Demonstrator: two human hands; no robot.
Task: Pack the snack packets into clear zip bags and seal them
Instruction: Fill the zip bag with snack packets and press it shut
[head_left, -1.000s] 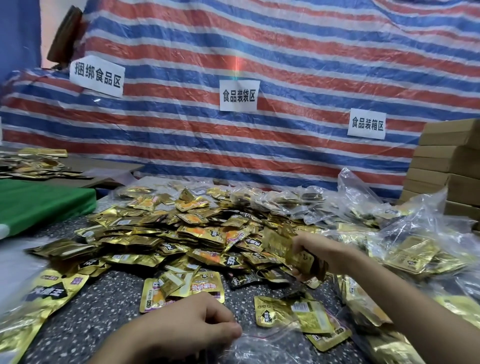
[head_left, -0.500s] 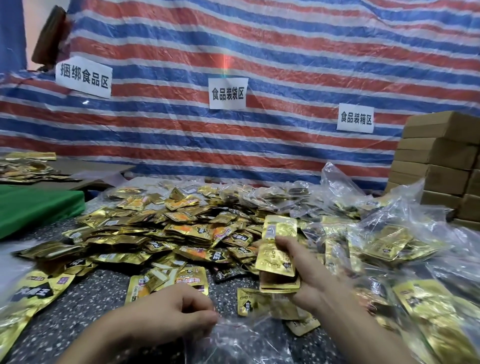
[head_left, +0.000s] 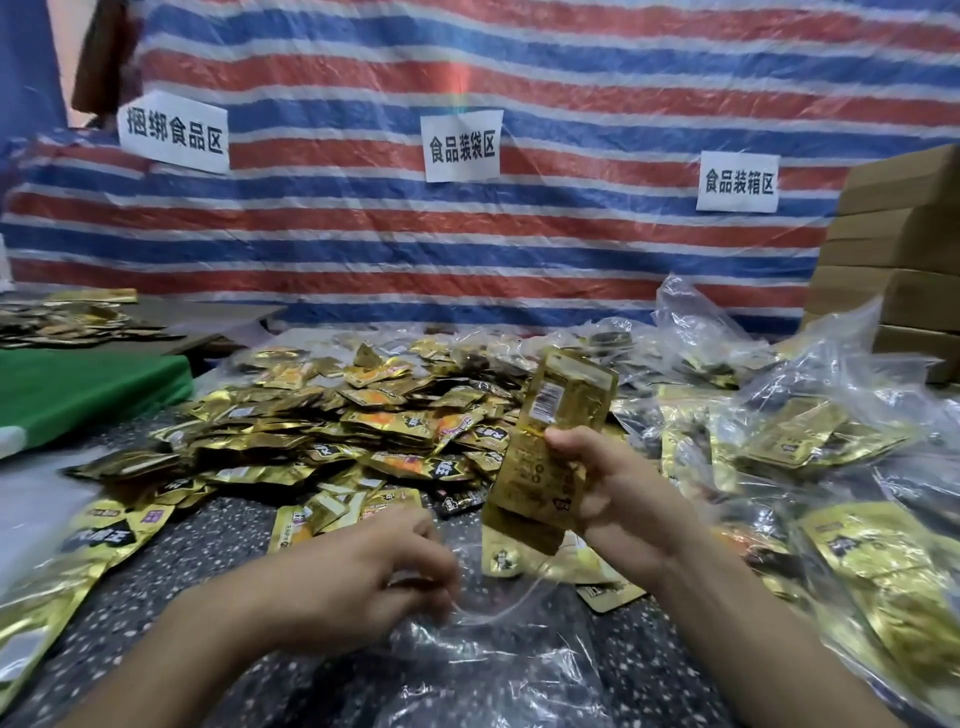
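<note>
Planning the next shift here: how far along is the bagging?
Done: filled clear bags lie heaped at right. In hand: the right hand grips a stack of gold packets above an empty zip bag, its mouth pinched by the left hand. Left: a loose pile of packets beyond them is unbagged. Whether the filled bags are sealed, I cannot tell.

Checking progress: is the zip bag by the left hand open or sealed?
Open: the zip bag gapes, its rim looped by the left hand, below the packets in the right hand.
</note>
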